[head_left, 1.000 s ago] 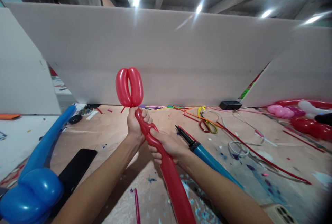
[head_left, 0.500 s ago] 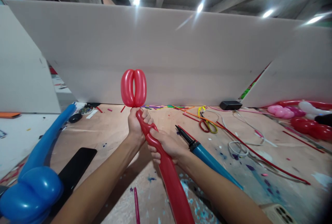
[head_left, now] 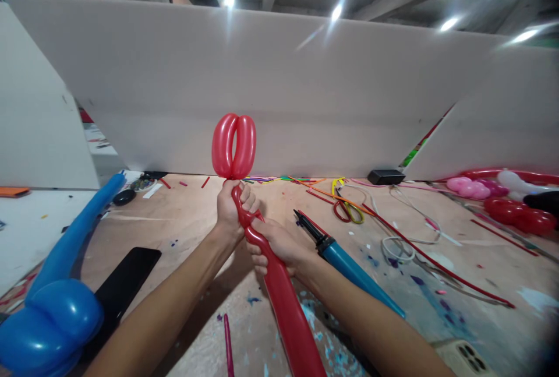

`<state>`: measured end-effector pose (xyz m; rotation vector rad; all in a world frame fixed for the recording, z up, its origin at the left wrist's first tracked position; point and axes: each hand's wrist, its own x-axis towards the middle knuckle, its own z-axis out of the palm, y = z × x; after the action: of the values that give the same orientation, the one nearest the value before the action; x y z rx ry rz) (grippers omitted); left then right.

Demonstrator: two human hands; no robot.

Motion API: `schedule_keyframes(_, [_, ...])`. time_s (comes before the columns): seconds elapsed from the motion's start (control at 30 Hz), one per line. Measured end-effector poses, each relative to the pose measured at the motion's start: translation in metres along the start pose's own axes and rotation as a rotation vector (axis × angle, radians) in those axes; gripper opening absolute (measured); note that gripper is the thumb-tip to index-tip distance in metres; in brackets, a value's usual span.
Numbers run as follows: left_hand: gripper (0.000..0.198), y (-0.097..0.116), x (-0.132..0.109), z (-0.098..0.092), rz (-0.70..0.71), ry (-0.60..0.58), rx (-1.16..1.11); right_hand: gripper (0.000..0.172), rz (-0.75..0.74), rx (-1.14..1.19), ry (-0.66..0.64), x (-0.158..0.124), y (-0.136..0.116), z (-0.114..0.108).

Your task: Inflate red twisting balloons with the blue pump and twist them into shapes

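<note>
A long red balloon [head_left: 288, 307] runs from the bottom edge up through both of my hands. At its top, two bulging loops [head_left: 234, 145] stand side by side above the fists, pinched together at the base. My left hand [head_left: 231, 208] is closed round the narrow part just under the loops. Lower and to the right, my right hand [head_left: 273, 243] wraps the balloon where it starts to widen. Between the two hands the balloon looks twisted and squeezed thin. My palms and part of the balloon inside the grips are hidden.
A blue twisted balloon [head_left: 61, 313] and a black phone-like slab [head_left: 126, 284] lie at left. To the right are a teal hand pump [head_left: 358, 272], scissors [head_left: 349, 211], a white cable [head_left: 399, 249] and finished-looking balloons [head_left: 519, 214]. A white panel [head_left: 279, 85] stands behind.
The red loops have tilted and shifted slightly to the right above my left hand. Both hands keep their grip. The whole view has moved a little.
</note>
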<state>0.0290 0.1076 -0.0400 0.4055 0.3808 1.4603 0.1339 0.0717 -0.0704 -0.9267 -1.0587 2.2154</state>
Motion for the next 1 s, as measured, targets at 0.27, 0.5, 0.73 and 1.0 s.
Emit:
schedule_keyframes(0.27, [0.030, 0.000, 0.001, -0.002, -0.011, -0.018, 0.017, 0.033, -0.012, 0.032, 0.018, -0.003, 0.000, 0.002])
schedule_keyframes(0.5, [0.018, 0.023, 0.007, -0.006, -0.052, -0.102, -0.029, 0.063, 0.038, -0.002, -0.279, -0.002, -0.001, -0.014])
schedule_keyframes(0.73, [0.019, 0.030, 0.010, -0.010, 0.062, -0.179, 0.067, 0.053, 0.039, 0.226, -0.428, 0.007, 0.000, -0.029])
schedule_keyframes(1.0, [0.033, 0.024, 0.003, -0.001, 0.119, -0.193, 0.072, 0.052, 0.061, 0.208, -0.413, 0.003, -0.008, -0.032])
